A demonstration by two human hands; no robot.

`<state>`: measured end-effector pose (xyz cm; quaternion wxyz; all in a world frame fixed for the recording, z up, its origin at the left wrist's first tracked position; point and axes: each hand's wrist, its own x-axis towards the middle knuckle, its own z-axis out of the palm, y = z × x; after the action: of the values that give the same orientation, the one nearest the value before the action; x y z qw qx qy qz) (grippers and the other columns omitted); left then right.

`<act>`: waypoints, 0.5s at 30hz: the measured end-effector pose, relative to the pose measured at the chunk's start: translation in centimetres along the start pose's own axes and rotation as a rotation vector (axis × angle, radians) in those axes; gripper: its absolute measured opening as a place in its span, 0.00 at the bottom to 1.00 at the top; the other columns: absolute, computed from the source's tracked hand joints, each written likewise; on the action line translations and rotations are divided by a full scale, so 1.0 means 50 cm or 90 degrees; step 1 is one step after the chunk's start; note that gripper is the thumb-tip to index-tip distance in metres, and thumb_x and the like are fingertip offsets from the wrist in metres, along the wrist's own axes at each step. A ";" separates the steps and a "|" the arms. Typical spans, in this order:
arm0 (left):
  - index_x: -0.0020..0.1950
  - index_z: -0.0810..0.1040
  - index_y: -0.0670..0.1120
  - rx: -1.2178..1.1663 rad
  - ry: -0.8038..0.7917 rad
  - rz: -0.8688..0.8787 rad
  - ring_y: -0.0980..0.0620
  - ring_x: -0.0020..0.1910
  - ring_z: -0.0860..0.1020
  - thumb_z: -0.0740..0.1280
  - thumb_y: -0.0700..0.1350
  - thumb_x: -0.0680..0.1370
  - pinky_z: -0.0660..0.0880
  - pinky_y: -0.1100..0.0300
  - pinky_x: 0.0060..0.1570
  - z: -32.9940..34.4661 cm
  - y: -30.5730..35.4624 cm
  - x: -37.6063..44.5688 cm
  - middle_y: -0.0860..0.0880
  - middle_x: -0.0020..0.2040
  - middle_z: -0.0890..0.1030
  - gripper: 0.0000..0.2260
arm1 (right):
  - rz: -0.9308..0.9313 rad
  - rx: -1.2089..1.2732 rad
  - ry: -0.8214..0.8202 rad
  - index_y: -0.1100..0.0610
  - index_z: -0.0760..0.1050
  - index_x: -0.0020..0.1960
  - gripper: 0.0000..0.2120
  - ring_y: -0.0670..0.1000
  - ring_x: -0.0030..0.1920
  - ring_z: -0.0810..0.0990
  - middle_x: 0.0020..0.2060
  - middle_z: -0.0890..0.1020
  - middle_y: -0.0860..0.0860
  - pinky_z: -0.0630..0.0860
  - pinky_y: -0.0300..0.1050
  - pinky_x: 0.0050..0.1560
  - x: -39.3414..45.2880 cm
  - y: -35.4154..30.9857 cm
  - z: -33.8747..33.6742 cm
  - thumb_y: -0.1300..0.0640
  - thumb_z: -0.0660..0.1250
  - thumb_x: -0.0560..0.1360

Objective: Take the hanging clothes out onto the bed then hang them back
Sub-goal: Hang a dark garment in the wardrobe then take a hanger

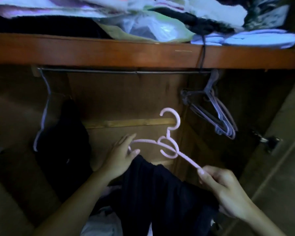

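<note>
A pink plastic hanger (169, 145) is held up inside the wardrobe, below the metal rail (123, 71). My left hand (121, 159) grips its left arm end. My right hand (223, 189) pinches its right arm end. A dark garment (160, 193) hangs from the hanger's lower part and drapes down between my forearms. Another dark garment (65, 142) hangs at the left on a pale hanger (44, 113) hooked on the rail.
Several empty hangers (216, 114) hang bunched at the rail's right end. The wooden shelf (109, 50) above carries piled clothes and a plastic bag (152, 28). A black cord (203, 55) dangles over the shelf edge. The wardrobe door (279, 133) stands at the right.
</note>
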<state>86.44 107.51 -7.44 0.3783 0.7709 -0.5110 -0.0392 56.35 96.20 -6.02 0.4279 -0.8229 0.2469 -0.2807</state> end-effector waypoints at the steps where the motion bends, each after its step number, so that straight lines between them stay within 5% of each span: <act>1: 0.70 0.71 0.53 -0.011 -0.043 0.009 0.57 0.53 0.75 0.66 0.50 0.79 0.71 0.57 0.58 0.029 0.015 -0.005 0.54 0.55 0.77 0.18 | 0.014 -0.015 0.010 0.63 0.73 0.36 0.20 0.43 0.30 0.68 0.26 0.71 0.47 0.63 0.39 0.32 -0.032 0.017 -0.019 0.49 0.62 0.79; 3: 0.54 0.75 0.56 -0.016 -0.110 0.033 0.59 0.43 0.75 0.65 0.50 0.80 0.70 0.58 0.46 0.086 0.041 -0.010 0.58 0.43 0.76 0.04 | 0.041 -0.059 0.017 0.59 0.74 0.36 0.18 0.43 0.31 0.69 0.27 0.72 0.47 0.64 0.40 0.33 -0.090 0.043 -0.056 0.49 0.62 0.79; 5: 0.44 0.70 0.53 -0.018 -0.155 0.074 0.58 0.37 0.73 0.64 0.51 0.80 0.69 0.56 0.40 0.135 0.070 -0.011 0.56 0.35 0.74 0.07 | 0.070 -0.097 0.045 0.53 0.76 0.35 0.16 0.40 0.32 0.71 0.27 0.74 0.45 0.66 0.38 0.35 -0.148 0.056 -0.093 0.49 0.62 0.79; 8: 0.40 0.69 0.51 -0.096 -0.265 0.117 0.59 0.30 0.70 0.63 0.50 0.81 0.65 0.60 0.34 0.193 0.123 -0.030 0.54 0.31 0.72 0.10 | 0.100 -0.230 0.135 0.45 0.72 0.34 0.18 0.38 0.29 0.68 0.26 0.70 0.41 0.65 0.34 0.33 -0.232 0.073 -0.141 0.42 0.59 0.81; 15: 0.41 0.80 0.51 -0.305 -0.445 0.218 0.60 0.32 0.72 0.69 0.40 0.77 0.68 0.63 0.33 0.290 0.251 -0.049 0.54 0.32 0.75 0.08 | 0.183 -0.370 0.344 0.53 0.69 0.36 0.21 0.39 0.29 0.69 0.28 0.70 0.45 0.65 0.34 0.31 -0.419 0.086 -0.180 0.38 0.58 0.79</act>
<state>69.29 99.22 -10.73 0.3518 0.5070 -0.7043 -0.3508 34.48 102.43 -10.61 0.1327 -0.7634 0.5315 -0.3421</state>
